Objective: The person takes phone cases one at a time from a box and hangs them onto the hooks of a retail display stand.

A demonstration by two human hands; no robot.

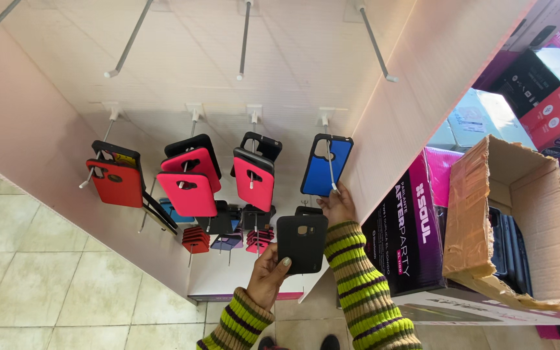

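**A:** ok so what are the hands actually doing here?

**B:** left hand (268, 273) has its fingers wrapped around a black phone case (301, 242), gripping it by the lower left edge and holding it up in front of the rack. It's matte black with a small camera cutout near the top. Right hand (337, 206) is up at the tip of a metal hook (330, 165), just under the blue case (326, 166) hanging there. Fingers look curled at the hook end, but can't tell if they're actually pinching it, the knuckles hide that.

**A:** how many cases on the rack?

**B:** middle row has four hooks: three with red cases (189, 188) in front and black ones tucked behind, one with the blue. Can't count the ones behind, they overlap. Lower row is a jumble of red, purple and dark cases, partly hidden by the black case and too small to count. Top row, four bare hooks in view, a fifth cut off at the left edge.

**A:** anything on the right?

**B:** an open cardboard box (520, 220) sitting on a purple and black box (409, 227), contents mostly hidden.
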